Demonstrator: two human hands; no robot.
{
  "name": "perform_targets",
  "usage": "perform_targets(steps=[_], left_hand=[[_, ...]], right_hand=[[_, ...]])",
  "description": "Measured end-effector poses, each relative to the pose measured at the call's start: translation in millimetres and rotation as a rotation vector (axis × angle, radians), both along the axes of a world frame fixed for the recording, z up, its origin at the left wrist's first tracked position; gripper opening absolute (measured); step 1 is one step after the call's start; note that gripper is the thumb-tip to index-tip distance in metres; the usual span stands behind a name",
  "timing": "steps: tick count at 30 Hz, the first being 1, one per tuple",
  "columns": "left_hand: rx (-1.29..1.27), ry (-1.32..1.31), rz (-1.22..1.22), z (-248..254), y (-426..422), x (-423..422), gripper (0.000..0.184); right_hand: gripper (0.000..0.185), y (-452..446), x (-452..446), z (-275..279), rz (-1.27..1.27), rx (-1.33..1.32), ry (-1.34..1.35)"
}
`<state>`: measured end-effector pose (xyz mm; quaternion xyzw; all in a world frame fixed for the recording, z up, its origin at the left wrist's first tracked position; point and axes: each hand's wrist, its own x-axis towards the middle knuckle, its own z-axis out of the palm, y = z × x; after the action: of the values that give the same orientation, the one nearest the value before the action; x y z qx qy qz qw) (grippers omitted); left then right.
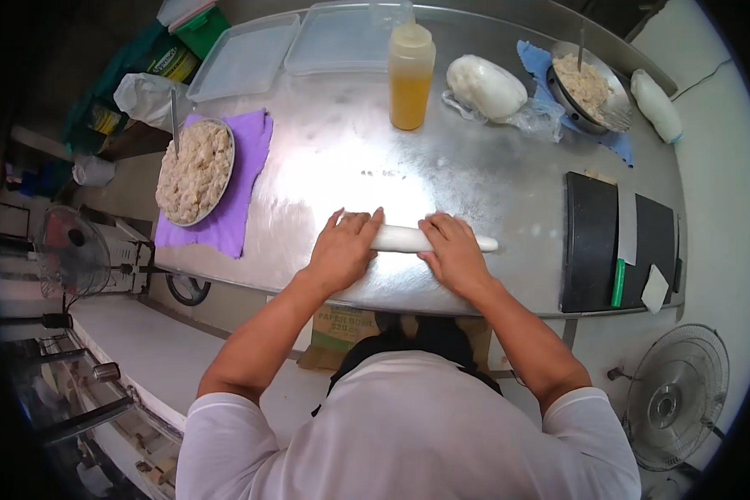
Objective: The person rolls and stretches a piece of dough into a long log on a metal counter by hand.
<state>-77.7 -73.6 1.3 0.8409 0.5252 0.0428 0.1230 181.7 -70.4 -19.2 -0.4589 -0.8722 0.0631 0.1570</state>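
A smooth white dough roll [402,240] lies crosswise on the steel table [325,167], close to the front edge. Around its left part my left hand [345,248] is closed, fingers curled over the top and hiding that end. My right hand [454,253] grips it farther right, with the roll's rounded tip showing beyond the fingers. A short stretch of bare dough is visible between the two hands.
Left, a plate of chunky filling [196,171] rests on a purple cloth [250,179]. Behind stand an oil bottle [410,79], wrapped dough [487,86] and a filling bowl [587,87] on a blue cloth. Right, a cleaver [627,225] lies on a black board [590,250].
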Motion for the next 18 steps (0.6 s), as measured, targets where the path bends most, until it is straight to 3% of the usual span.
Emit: perform_targets(steps=[1, 2, 3, 5, 7, 9, 10, 11, 13, 14, 15, 17, 18], left_hand=[[-0.226, -0.026, 0.01, 6.2, 4.4, 1.5, 0.079], [-0.22, -0.029, 0.001, 8.7, 10.2, 3.6, 0.079], [-0.121, -0.08, -0.025, 12.5, 20.4, 5.6, 0.069], [0.07, -0.179, -0.081, 19.4, 40.8, 9.4, 0.05], [0.131, -0.249, -0.078, 14.5, 49.4, 18.6, 0.043], [0.124, -0.205, -0.111, -3.5, 56.9, 19.7, 0.047], [-0.073, -0.219, -0.002, -4.5, 55.0, 15.1, 0.06], [-0.07, -0.219, -0.011, 0.3, 51.8, 11.5, 0.06], [0.034, 0.206, 0.014, 4.5, 41.0, 7.0, 0.078], [-0.055, 0.372, 0.092, 1.5, 43.1, 9.8, 0.099], [-0.052, 0.374, 0.093, 13.1, 41.5, 22.0, 0.099], [-0.016, 0.158, -0.084, 30.0, 34.3, 64.0, 0.118], [-0.021, 0.143, -0.089, 27.6, 28.2, 83.4, 0.126]], right_hand=[[0.052, 4.5, 4.7, 5.3, 0.021, -0.174, 0.022], [0.049, 8.0, 8.9, 11.4, 0.038, -0.346, 0.045], [0.049, 13.8, 12.6, 14.8, 0.03, -0.33, 0.043], [0.045, 26.0, 19.7, 19.6, 0.011, -0.041, 0.135], [0.043, 32.5, 31.7, 17.5, -0.048, -0.009, 0.124], [0.04, 35.0, 45.5, -1.9, -0.07, -0.009, 0.164], [0.036, 31.5, 55.3, -8.9, -0.125, -0.091, 0.197], [0.036, 30.4, 66.6, -9.1, -0.133, -0.087, 0.198], [0.037, 17.8, 84.4, -8.1, -0.192, -0.101, 0.201], [0.045, 16.0, 83.1, 13.4, -0.277, -0.305, 0.076], [0.045, 20.5, 76.7, 7.9, -0.276, -0.302, 0.078], [0.052, 30.3, 54.4, -5.5, -0.213, -0.047, 0.105], [0.055, 34.7, 32.7, 1.4, -0.213, -0.107, 0.021]])
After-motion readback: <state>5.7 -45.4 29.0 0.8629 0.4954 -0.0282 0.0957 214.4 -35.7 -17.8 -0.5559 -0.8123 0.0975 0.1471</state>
